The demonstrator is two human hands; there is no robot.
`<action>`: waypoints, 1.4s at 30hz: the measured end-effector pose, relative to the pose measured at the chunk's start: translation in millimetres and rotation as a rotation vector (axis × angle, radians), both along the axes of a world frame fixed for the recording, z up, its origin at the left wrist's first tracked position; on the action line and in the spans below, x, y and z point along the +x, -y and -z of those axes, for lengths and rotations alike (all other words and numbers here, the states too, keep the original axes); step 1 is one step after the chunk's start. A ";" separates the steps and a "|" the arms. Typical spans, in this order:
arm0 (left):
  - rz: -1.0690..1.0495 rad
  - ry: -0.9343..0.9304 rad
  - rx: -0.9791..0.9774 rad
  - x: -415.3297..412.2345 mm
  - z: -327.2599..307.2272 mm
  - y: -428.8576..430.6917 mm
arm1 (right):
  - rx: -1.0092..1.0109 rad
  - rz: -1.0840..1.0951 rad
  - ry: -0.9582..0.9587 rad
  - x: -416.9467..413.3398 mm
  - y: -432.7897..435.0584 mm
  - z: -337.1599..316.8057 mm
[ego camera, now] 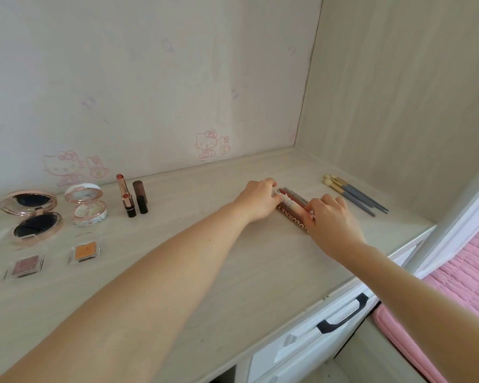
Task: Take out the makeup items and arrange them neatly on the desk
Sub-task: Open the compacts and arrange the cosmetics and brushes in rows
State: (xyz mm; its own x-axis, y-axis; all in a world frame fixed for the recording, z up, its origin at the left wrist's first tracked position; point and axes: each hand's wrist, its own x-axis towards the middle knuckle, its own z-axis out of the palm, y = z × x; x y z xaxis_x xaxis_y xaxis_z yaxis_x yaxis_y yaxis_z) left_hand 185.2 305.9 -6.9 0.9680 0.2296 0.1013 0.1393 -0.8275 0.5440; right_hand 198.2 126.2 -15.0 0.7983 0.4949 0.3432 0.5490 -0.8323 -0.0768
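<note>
Both hands grip the pencils (291, 197): left hand (260, 199) the far ends, right hand (333, 220) the near ends;
pencils lie flat on the desk (205, 272); long axis diagonal, far-left to near-right.

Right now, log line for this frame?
step: aligning pencils | left hand: grips far ends | right hand: grips near ends | brushes: laid right of pencils

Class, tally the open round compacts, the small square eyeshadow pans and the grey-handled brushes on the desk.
Open round compacts: 2
Small square eyeshadow pans: 2
Grey-handled brushes: 3
Total: 7
</note>
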 end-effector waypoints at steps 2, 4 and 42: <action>0.015 -0.014 -0.007 2.9 0.3 2.0 | -0.021 -0.031 0.023 -2.9 0.9 -1.9; 0.022 -0.005 -0.031 3.1 -1.1 4.1 | -0.036 -0.078 0.041 -3.6 1.8 -1.5; -0.297 0.515 -1.299 -97.1 -16.6 -6.0 | 0.671 -0.230 -0.189 -75.4 -41.5 -4.4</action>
